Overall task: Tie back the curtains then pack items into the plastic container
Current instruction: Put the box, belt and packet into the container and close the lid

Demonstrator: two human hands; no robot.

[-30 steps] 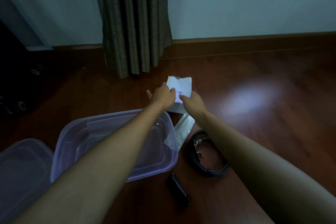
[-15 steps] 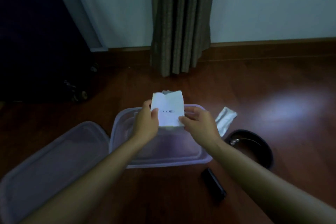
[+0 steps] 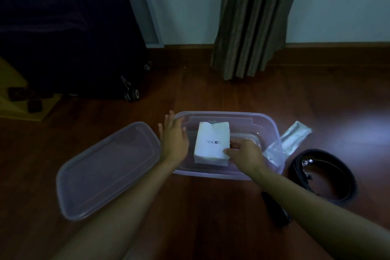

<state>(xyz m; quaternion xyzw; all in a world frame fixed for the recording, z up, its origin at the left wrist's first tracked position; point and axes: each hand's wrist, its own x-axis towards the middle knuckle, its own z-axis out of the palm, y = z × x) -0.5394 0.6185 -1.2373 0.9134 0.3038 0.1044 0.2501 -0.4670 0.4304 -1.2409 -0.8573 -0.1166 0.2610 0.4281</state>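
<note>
Lots of red-brown wooden floor shows in the middle of the frame, between the clear plastic container and the grey-brown curtain hanging at the top. The container sits open just below the middle, with its rim free on the far side. On its left side the clear plastic lid lies flat, almost touching it.

Our left hand is at the container's left rim, flat, with the fingers spread wide and nothing in it. Our right hand reaches inside the container. Its thumb and bent fingers hold the lower right corner of the white paper box. That box lies in the middle of the container, with small dark print on top.

A silvery flat packet leans by the container's right wall. Further right, a coiled black belt lies on the floor. A small black stick-shaped thing pokes out under our right arm. A dark suitcase on wheels fills the upper left, well apart from our hands.
</note>
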